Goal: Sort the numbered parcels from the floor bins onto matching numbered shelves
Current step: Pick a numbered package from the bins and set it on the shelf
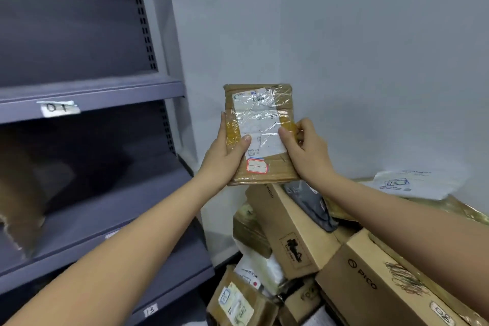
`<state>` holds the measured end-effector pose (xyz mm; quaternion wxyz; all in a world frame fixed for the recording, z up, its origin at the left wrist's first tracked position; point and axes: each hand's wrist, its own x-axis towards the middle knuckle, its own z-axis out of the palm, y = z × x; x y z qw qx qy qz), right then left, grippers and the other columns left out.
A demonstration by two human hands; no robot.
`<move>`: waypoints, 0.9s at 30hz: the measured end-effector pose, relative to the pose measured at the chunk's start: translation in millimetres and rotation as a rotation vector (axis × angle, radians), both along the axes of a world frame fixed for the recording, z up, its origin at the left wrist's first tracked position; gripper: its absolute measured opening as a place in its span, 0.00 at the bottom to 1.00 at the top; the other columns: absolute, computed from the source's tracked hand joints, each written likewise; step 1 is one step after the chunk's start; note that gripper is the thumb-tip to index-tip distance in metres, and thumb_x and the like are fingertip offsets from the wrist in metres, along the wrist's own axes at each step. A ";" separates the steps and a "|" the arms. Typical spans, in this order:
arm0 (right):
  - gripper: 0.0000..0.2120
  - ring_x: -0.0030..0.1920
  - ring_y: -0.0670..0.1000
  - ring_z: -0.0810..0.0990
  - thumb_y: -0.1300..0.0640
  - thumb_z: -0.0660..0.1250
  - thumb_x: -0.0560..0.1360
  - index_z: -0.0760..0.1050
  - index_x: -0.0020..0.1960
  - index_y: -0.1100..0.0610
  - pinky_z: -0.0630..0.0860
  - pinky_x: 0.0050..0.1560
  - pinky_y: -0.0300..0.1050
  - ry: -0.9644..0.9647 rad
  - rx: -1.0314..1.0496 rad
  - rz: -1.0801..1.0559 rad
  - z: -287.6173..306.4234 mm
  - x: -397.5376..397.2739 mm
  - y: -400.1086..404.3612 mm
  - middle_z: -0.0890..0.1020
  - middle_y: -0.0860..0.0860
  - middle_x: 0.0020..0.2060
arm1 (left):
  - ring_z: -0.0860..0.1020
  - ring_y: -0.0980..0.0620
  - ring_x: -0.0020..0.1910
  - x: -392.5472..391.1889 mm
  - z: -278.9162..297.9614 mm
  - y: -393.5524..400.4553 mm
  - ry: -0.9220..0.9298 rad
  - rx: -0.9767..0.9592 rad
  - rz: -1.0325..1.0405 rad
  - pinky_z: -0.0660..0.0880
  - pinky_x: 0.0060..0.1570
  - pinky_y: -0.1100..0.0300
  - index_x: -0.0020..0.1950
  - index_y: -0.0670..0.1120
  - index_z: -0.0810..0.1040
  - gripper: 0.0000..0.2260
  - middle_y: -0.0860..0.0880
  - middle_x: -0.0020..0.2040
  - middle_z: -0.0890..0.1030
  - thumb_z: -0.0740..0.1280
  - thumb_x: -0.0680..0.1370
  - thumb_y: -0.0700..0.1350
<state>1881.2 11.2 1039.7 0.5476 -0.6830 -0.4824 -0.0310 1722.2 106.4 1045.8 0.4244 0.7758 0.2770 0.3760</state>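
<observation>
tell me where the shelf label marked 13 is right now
In the head view, the label marked 13 sits low and left of centre on the front edge of the lowest visible grey shelf, under the left forearm, just left of the parcel pile.

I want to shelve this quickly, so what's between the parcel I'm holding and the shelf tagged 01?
In the head view, nothing: only bare grey wall and the shelf's upright post separate the taped parcel from the 01 label.

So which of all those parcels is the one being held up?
The flat brown parcel wrapped in clear tape, gripped by both hands in front of the wall; the others lie piled below.
</observation>
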 end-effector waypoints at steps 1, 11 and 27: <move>0.15 0.35 0.44 0.73 0.44 0.63 0.79 0.65 0.46 0.55 0.67 0.34 0.41 -0.004 0.004 0.038 -1.0 -10.4 2.7 0.75 0.48 0.35 | 0.79 0.61 0.52 -14.0 -2.4 -3.2 0.000 -0.010 0.042 0.73 0.51 0.68 0.79 0.60 0.48 0.31 0.60 0.58 0.78 0.61 0.81 0.55; 0.15 0.33 0.45 0.70 0.46 0.63 0.79 0.64 0.45 0.56 0.65 0.32 0.38 0.045 -0.010 0.309 -20.7 -125.2 32.7 0.72 0.47 0.32 | 0.78 0.55 0.59 -148.0 -15.5 -26.1 0.046 -0.056 0.315 0.71 0.62 0.58 0.78 0.62 0.46 0.32 0.61 0.58 0.78 0.61 0.81 0.55; 0.16 0.31 0.46 0.68 0.49 0.67 0.77 0.67 0.43 0.61 0.66 0.32 0.34 0.086 -0.009 0.445 -30.9 -349.4 39.5 0.71 0.49 0.29 | 0.75 0.59 0.56 -376.4 -25.9 -50.5 0.093 -0.120 0.454 0.70 0.51 0.71 0.73 0.68 0.45 0.28 0.62 0.60 0.75 0.60 0.82 0.53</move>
